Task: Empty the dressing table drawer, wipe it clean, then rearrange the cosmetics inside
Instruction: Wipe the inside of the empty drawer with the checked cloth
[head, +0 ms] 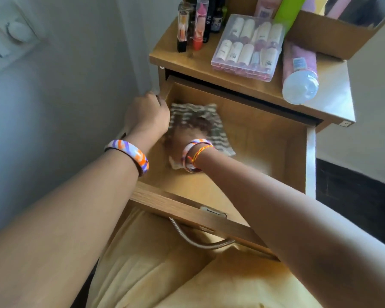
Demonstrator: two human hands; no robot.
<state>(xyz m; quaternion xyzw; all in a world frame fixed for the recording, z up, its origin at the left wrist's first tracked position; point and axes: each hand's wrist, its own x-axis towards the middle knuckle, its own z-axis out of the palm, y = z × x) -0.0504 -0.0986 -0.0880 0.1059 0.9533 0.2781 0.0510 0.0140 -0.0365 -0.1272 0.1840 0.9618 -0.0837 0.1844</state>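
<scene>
- The drawer point(293, 152) is emptied; cosmetics point(247, 47) stand on the dressing table top.
- My left hand point(147, 114) grips the drawer's left rim.
- My right hand point(187, 132), blurred, presses the cloth point(218, 130) near the back-left corner; its grip I cannot tell.
- Rearranging is left.

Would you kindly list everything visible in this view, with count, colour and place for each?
drawer: one, light wood, pulled open
cloth: one, striped grey-white, on the drawer floor
clear case: one, holding pale small bottles, on the tabletop
pink bottle: one, clear cap, lying right of the case
upright cosmetics: several, black, red, pink, back left of tabletop
green bottle: one, behind the case
left hand: gripping the drawer's left wall
right hand: blurred, on the cloth
</scene>
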